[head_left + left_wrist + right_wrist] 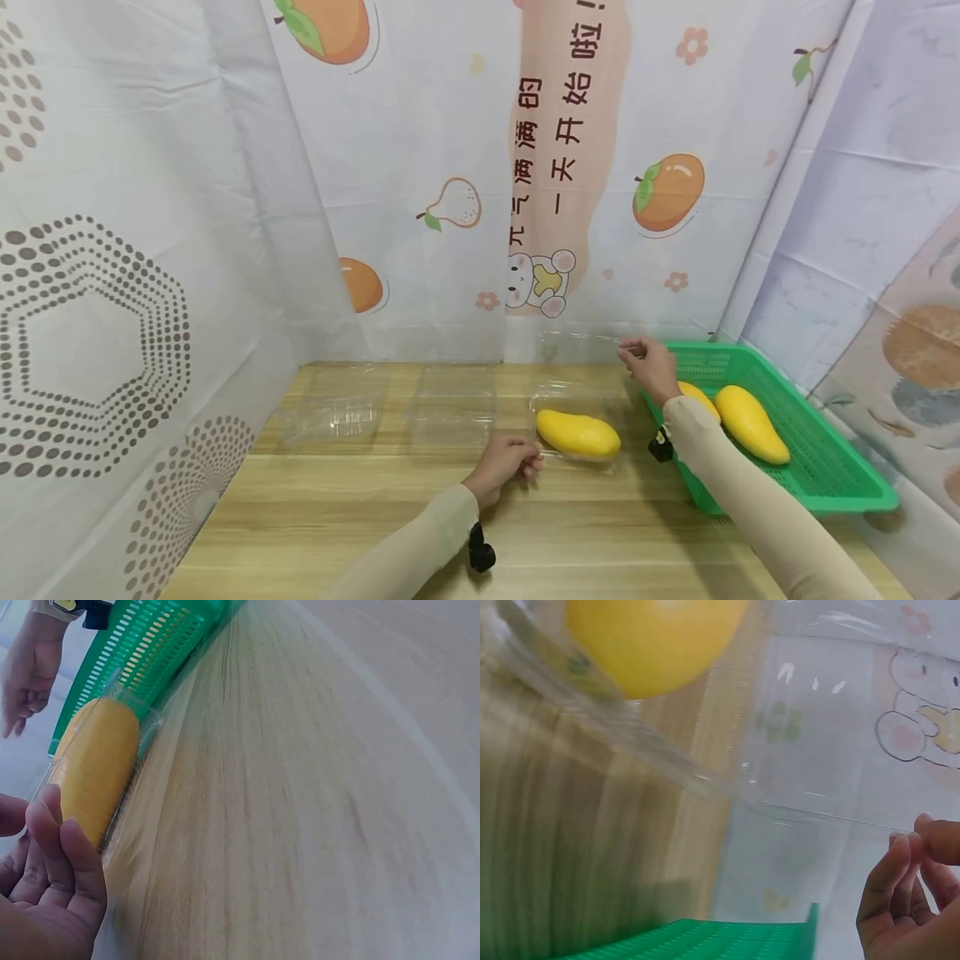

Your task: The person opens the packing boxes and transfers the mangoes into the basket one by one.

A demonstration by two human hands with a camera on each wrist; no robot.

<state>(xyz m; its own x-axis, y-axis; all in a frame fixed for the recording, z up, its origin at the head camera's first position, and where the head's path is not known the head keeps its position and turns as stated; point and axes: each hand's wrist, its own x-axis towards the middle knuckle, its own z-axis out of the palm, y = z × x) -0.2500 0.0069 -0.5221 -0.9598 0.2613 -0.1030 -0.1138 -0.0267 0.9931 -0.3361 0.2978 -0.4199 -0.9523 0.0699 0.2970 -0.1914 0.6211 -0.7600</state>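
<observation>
A yellow mango (pixel 577 434) lies in a clear plastic clamshell box (pixel 534 408) on the table, its hinged lid (pixel 581 348) raised at the back. My right hand (pixel 651 367) pinches the lid's right edge between thumb and fingertips, plainly seen in the right wrist view. At the box's front left corner is my left hand (pixel 510 467), thumb and forefinger pinching the thin rim. The left wrist view shows these curled fingers (pixel 56 855) close beside the mango (pixel 97 765).
A green basket (pixel 840 467) on the right holds yellow mangoes (pixel 750 423). Two more clear boxes stand to the left, a middle one (pixel 453 408) and a far-left one (pixel 333 417). Printed curtains (pixel 420 125) hang behind the wooden table (pixel 315 508) and at both sides.
</observation>
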